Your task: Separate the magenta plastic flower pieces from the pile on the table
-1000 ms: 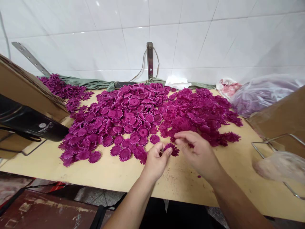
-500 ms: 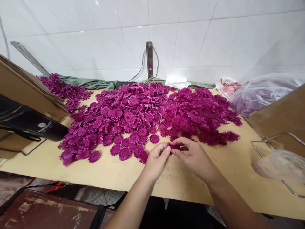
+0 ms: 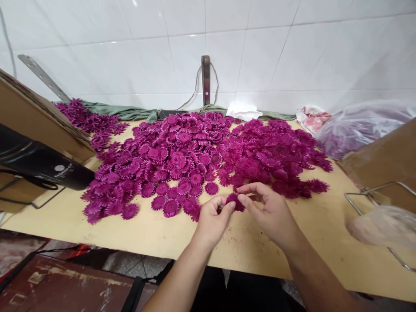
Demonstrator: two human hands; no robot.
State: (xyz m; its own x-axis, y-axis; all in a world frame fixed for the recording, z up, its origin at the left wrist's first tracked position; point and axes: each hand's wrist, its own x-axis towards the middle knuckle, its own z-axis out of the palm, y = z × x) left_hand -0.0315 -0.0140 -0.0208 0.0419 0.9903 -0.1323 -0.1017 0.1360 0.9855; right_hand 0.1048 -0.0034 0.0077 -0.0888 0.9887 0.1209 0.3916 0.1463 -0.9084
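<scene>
Left grip [image 3: 212,220] pinches purple flower [image 3: 233,199]; right grip [image 3: 272,213], slightly parted, touches it.

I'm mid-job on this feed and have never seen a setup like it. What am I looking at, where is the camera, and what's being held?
There is no machine here: these are a person's bare hands. The one camera is worn on the head, looking forward and down.

The left hand pinches a purple flower-shaped piece. The right hand has its thumb and forefinger at the piece's edge; whether they grip it, I can't tell.

On the tan tabletop lies a wide heap of similar pieces, with a spikier pile at the back left. A black cup sits at the left, a plastic bag at the right.
</scene>
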